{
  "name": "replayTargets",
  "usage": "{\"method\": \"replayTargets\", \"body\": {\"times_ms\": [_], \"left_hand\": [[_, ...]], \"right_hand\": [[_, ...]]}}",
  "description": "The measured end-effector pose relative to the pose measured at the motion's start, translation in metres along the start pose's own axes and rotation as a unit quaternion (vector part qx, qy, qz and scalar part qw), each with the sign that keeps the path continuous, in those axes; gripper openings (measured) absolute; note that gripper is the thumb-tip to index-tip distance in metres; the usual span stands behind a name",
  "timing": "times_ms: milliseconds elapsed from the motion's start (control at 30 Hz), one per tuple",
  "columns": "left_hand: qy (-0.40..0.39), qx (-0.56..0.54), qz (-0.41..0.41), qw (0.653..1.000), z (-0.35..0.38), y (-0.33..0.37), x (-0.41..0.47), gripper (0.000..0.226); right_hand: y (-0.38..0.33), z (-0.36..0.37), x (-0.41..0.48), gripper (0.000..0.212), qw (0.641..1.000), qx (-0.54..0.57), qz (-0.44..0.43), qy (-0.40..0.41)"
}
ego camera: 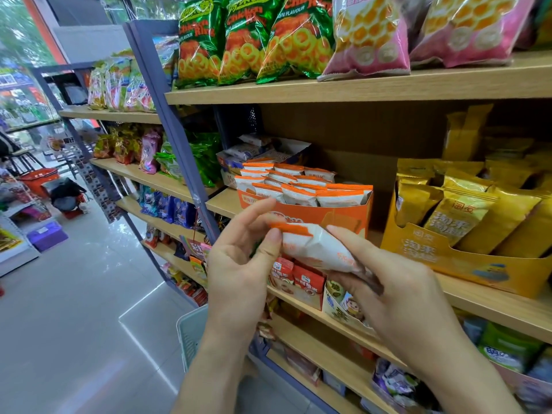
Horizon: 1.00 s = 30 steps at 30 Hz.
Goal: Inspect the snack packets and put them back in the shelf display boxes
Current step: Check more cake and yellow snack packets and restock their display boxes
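Note:
A white snack packet with an orange top seam (316, 249) is held in front of the middle shelf. My left hand (242, 264) pinches its orange end with thumb and fingers. My right hand (397, 294) grips its lower end, fingers curled round it. Just behind stands an orange display box (343, 215) filled with several matching white and orange packets (295, 183). To the right sits a yellow display box (466, 264) with gold packets (460, 216).
Green and pink snack bags (254, 40) fill the top shelf. Red packets in a box (295, 282) stand on the shelf below my hands. A pale basket (191, 333) stands on the floor by my left arm. The tiled aisle floor (89, 294) stretches left.

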<state>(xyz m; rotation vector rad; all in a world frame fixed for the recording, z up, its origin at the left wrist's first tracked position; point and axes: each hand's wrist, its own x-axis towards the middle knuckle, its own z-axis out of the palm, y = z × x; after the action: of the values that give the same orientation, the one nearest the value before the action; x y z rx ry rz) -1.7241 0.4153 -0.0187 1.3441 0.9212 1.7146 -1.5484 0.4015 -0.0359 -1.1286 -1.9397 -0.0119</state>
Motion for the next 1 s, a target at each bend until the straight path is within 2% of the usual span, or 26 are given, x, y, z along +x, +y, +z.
{"method": "replayTargets", "body": {"times_ms": [133,233,333,400,500,600,700,833,1000], "left_hand": [[-0.114,0.152,0.109,0.976,-0.008,0.004,0.002,0.029],[-0.109,0.157,0.112,0.975,-0.012,0.005,0.003,0.029],[-0.129,0.144,0.093,0.977,-0.013,0.008,0.002,0.038],[-0.098,0.198,0.120,0.968,-0.011,0.005,0.002,0.033],[-0.006,0.262,0.142,0.955,-0.005,0.000,0.005,0.012],[0.044,0.296,0.148,0.943,-0.002,-0.005,0.004,0.013],[0.101,0.295,0.122,0.942,-0.008,-0.008,0.008,0.015],[0.178,0.189,0.023,0.965,-0.019,-0.013,0.020,0.015],[0.174,0.155,0.001,0.973,-0.018,-0.015,0.021,0.014]], "right_hand": [[-0.001,0.001,0.000,0.073,1.000,-0.014,0.001,-0.020],[-0.001,-0.001,0.001,0.072,1.000,-0.012,0.009,-0.026],[-0.002,0.000,0.002,0.070,0.999,-0.042,-0.001,-0.027],[-0.003,0.001,0.003,0.069,0.996,-0.092,-0.012,-0.014],[-0.005,0.005,0.001,0.068,0.987,-0.157,-0.020,-0.001],[-0.009,0.011,-0.002,0.068,0.986,-0.165,-0.007,0.010],[-0.009,0.010,-0.002,0.063,0.994,-0.100,-0.013,0.030],[-0.009,-0.003,-0.004,0.044,0.995,0.097,-0.003,0.034],[-0.011,-0.004,-0.001,0.052,0.984,0.172,0.019,0.052]]}}
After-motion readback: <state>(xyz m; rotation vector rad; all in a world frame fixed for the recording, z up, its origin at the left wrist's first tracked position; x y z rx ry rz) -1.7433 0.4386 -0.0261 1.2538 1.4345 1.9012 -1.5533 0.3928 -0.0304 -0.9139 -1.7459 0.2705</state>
